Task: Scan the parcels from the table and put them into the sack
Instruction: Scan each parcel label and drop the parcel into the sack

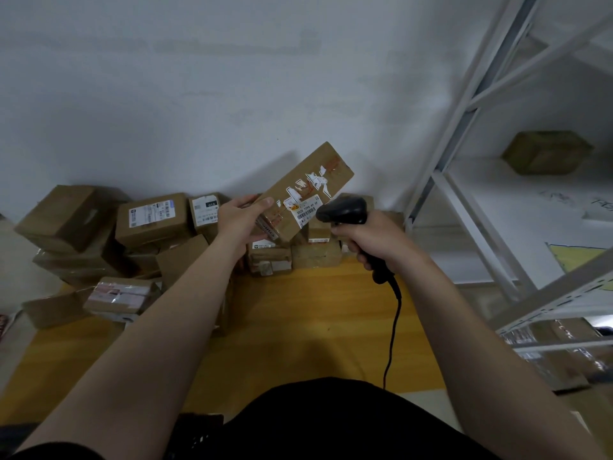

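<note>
While aloft, parcel [310, 180] tight in left hand [239, 221], scanner [345, 210] beside it in right hand [373, 239].

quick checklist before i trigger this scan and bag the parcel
1. Left hand grips the long cardboard parcel, which is lifted off the pile: ok.
2. Barcode label faces up, not covered by the fingers: ok.
3. Right hand grips the handheld scanner, with its nose close to the label: ok.
4. Scanner cable hangs loose over the yellow table, not snagged on a parcel: ok.
5. Scan beam on the barcode: cannot tell, no light shows.
6. Sack open and within reach: cannot tell, it is not in view.
</note>
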